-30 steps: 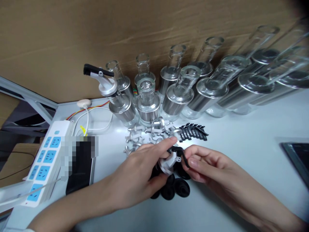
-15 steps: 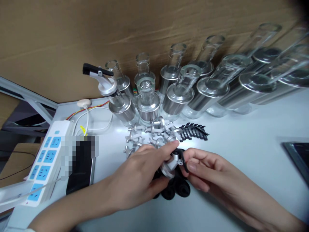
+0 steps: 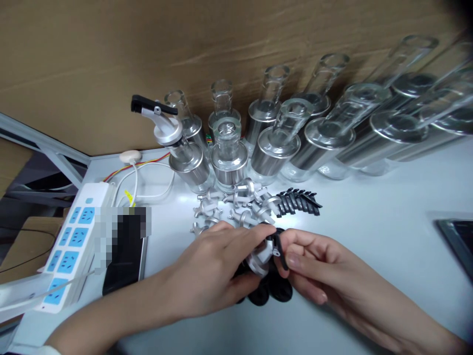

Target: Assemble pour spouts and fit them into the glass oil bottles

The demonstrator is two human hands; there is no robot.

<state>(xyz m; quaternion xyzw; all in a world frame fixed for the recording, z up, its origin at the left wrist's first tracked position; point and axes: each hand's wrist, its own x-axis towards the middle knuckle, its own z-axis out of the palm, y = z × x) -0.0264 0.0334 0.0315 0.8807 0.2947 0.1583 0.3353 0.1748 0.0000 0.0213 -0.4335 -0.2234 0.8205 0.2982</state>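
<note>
My left hand (image 3: 214, 268) is closed around a silver pourer spout (image 3: 258, 262), its index finger lying over the top end. A black lever (image 3: 281, 252) sits against the spout's small bracket, pinched between thumb and fingers of my right hand (image 3: 320, 264). Whether the lever is fastened to the bracket I cannot tell. Beneath both hands are black round stoppers (image 3: 281, 288), partly covered. Several loose silver spouts (image 3: 242, 217) lie just beyond my left hand. To their right, several black levers (image 3: 298, 201) rest in a row.
Glass bottles with steel sleeves (image 3: 229, 165) stand along the cardboard wall (image 3: 236, 39). The front left bottle carries a silver spout with a black lever (image 3: 155, 106). At left are a power strip (image 3: 68, 251), cables and a partly pixelated black device (image 3: 125, 261). A dark-framed object (image 3: 454, 241) lies far right.
My left index finger has come down slightly over the top of the spout. Both hands keep their hold on the spout and lever. The view has shifted a little.
</note>
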